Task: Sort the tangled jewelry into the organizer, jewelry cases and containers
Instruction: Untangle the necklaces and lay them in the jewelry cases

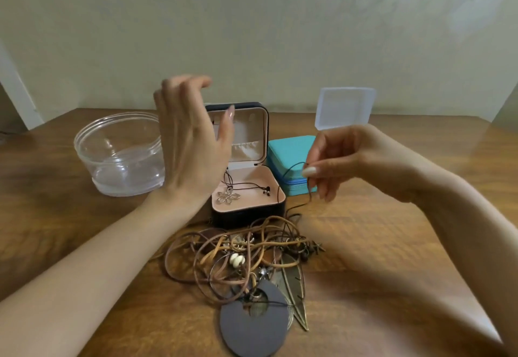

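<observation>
My right hand (344,160) pinches a thin dark cord (309,192) between thumb and forefinger, wrist bent, beside the open black case (246,218). My left hand (190,143) hovers upright, fingers loose. The tangle (238,255) lies near the table's front edge.

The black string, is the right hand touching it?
Touching. The head view shows the right hand pinching the black string between thumb and fingertips; the string hangs down from the pinch toward the table.

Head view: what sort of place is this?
Probably a home, not a lab: a wooden table, patterned wallpaper behind it, and a black jewelry case and glass bowl on top.
</observation>
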Action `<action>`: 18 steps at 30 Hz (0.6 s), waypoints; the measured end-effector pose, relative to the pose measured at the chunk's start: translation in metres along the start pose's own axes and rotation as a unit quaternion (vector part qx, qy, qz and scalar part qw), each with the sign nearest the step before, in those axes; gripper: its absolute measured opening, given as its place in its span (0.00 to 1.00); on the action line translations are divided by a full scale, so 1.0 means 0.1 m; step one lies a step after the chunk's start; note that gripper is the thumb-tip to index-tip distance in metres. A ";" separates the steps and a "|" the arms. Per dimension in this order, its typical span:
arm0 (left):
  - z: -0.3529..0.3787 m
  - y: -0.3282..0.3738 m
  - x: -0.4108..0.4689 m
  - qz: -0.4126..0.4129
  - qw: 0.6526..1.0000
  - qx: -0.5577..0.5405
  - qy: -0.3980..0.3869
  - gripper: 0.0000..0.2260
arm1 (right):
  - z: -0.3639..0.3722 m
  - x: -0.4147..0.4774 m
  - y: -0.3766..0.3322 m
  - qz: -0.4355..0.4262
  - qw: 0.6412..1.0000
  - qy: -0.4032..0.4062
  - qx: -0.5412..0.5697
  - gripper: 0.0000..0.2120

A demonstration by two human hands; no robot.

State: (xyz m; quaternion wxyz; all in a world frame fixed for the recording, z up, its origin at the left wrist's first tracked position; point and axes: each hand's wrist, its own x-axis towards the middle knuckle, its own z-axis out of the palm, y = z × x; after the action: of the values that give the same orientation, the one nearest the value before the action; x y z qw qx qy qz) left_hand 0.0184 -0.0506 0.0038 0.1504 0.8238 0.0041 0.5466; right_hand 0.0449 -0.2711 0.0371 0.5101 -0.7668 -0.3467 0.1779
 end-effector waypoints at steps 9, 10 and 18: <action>-0.16 0.56 -0.12 -0.189 0.767 -0.442 -0.425 0.19 | 0.16 0.04 0.00 -0.113 0.970 0.200 0.082 0.05; -0.15 0.52 -0.11 -0.207 0.753 -0.457 -0.426 0.15 | 0.15 0.04 0.02 -0.107 0.968 0.209 0.088 0.05; -0.05 0.34 -0.12 -0.174 0.737 -0.413 -0.506 0.04 | 0.06 0.06 0.07 -0.060 0.961 0.202 0.181 0.06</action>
State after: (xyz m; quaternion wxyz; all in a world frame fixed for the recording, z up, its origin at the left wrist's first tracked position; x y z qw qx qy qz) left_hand 0.0039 -0.0843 0.0034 0.5485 0.8206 -0.1557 -0.0387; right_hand 0.0473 -0.2645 0.0283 0.7096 -0.6595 -0.2433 0.0480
